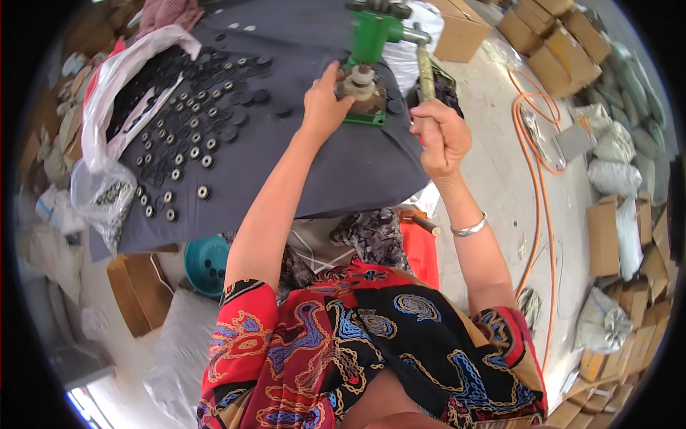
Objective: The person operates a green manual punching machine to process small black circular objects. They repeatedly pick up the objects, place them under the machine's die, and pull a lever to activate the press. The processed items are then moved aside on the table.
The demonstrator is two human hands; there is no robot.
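A green hand press stands at the far edge of the cloth-covered table. My left hand reaches to its base, thumb and fingers curved round the near left side of a round metal die. The press ram comes down onto the top of that die. My right hand is wrapped round the lower end of the press lever, which points down towards me. Small black rings with metal centres lie scattered to the left of my left hand, among plain black discs.
An open white bag of black parts and a clear bag of metal-centred pieces sit at the table's left. Below are a teal basin and a red stool. An orange hose crosses the floor near stacked cartons.
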